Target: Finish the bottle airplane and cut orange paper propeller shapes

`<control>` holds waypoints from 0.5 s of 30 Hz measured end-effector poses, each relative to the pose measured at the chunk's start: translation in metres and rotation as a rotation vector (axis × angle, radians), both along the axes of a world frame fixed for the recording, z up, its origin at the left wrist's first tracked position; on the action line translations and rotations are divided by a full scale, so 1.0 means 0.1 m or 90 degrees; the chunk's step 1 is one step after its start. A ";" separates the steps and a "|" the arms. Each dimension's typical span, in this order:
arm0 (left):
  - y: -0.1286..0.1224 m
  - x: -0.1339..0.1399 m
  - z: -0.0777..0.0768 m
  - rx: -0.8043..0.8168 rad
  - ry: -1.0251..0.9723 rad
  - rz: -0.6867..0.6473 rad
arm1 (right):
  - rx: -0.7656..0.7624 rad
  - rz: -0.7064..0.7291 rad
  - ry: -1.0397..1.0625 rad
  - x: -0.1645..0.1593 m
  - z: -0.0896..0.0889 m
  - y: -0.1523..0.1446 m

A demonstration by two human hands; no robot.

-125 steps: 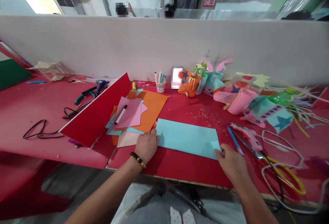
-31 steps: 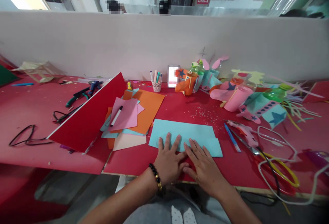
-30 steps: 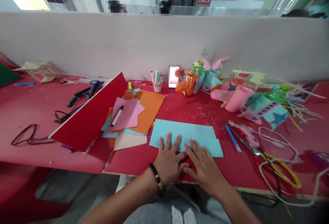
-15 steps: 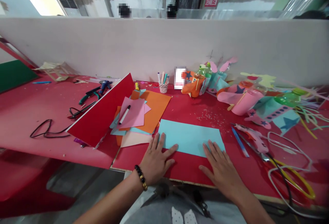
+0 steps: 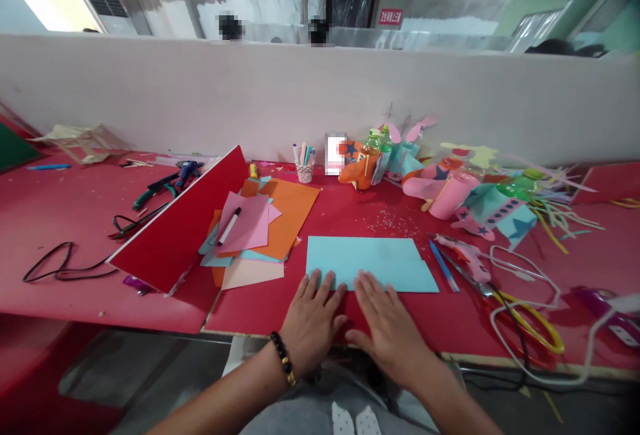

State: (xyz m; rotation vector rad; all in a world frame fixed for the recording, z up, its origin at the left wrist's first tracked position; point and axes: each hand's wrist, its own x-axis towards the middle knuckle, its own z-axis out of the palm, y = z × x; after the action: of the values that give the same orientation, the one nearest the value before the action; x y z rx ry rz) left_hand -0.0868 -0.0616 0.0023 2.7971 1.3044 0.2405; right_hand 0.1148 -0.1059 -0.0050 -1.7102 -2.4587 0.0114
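A light blue sheet of paper (image 5: 367, 255) lies flat on the red tabletop in front of me, with a small step along its right edge. My left hand (image 5: 315, 315) rests palm down, fingers stretched out, its fingertips on the sheet's near edge toward the left. Close beside it, my right hand (image 5: 387, 325) lies flat too, its fingertips on the near edge around the middle. Neither hand grips anything. To the left are loose orange paper (image 5: 293, 205) and pink paper (image 5: 255, 218), with a black-and-white marker (image 5: 229, 226) on the pink.
A red board (image 5: 183, 228) leans at left. Right of the sheet lie a blue pen (image 5: 444, 266), a pink glue gun (image 5: 463, 256), scissors (image 5: 535, 325) and a looping cord. Behind stand a pen cup (image 5: 305, 172) and paper-and-bottle planes (image 5: 453, 195). A white partition (image 5: 250, 98) borders the back.
My right hand has moved left along the sheet, close to my left hand. The sheet now lies straighter, its near edge almost level. The whole view has shifted slightly.
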 end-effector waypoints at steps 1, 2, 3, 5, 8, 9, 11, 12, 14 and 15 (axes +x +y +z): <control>-0.01 0.04 -0.03 -0.001 0.002 -0.007 | -0.024 0.023 0.011 -0.09 -0.01 0.02; -0.01 0.06 -0.05 0.000 0.004 -0.012 | -0.041 0.035 0.022 -0.14 -0.03 0.05; -0.02 0.06 -0.06 0.002 0.006 -0.015 | -0.049 0.035 0.031 -0.14 -0.06 0.06; -0.01 0.02 -0.07 0.002 0.008 -0.015 | -0.044 0.011 0.041 -0.02 -0.14 0.07; 0.01 -0.09 -0.04 -0.004 0.010 -0.009 | -0.013 -0.041 0.033 0.29 -0.23 0.05; 0.01 -0.13 -0.03 -0.004 0.007 -0.004 | -0.004 -0.055 0.027 0.40 -0.25 0.03; 0.01 -0.20 -0.02 -0.006 -0.007 0.012 | 0.012 -0.084 0.011 0.60 -0.29 0.00; 0.01 -0.24 -0.01 -0.010 -0.015 0.019 | 0.020 -0.103 0.004 0.68 -0.30 -0.01; 0.01 -0.29 0.02 -0.023 -0.031 0.027 | 0.036 -0.142 -0.011 0.82 -0.33 -0.04; 0.03 -0.31 0.04 -0.028 -0.040 0.026 | 0.041 -0.158 -0.017 0.87 -0.33 -0.04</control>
State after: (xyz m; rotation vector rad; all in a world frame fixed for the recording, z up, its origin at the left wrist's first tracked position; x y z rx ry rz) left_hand -0.1179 -0.0590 0.0068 2.7050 1.3381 0.2945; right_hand 0.2019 -0.1104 -0.0384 -1.9848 -2.2206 -0.1174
